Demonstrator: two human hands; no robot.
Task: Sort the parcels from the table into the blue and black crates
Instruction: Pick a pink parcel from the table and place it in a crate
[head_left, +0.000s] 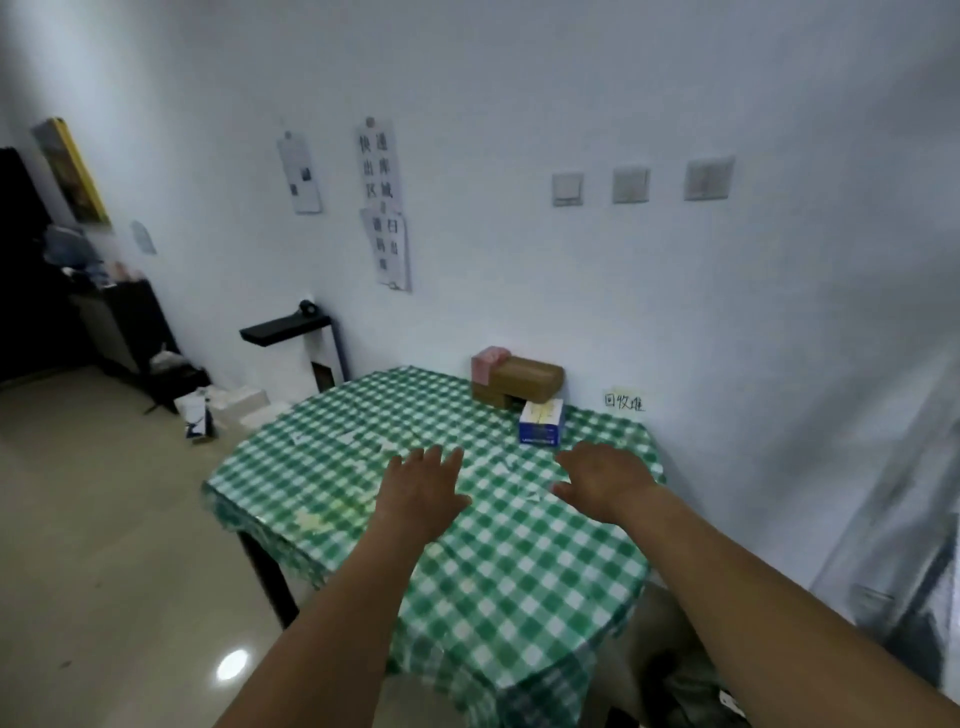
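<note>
I note a white wall (571, 286) behind the table (519, 571), which is covered in a green-and-white checked cloth and stands against it. Both bare forearms reach out from the bottom edge over the cloth, roughly parallel and well apart. The left hand (423, 493) is palm down over the middle of the table, fingers straight and a little spread, thumb out to the side, holding nothing. The right hand (605, 480) is level with it, also palm down, with its fingers loosely bent forward and its thumb pointing toward the left hand; it holds nothing either. I cannot tell whether either palm touches the cloth. The parcels sit at the far end of the table by the wall, beyond both hands. A brown box (527, 382) rests on a smaller brown one, with a pink box (485, 364) just behind to the left. A blue-and-white box (541, 423) lies just in front of them, nearest the right hand. Further right, a small yellow note (623, 401) is stuck on the wall at table height.
</note>
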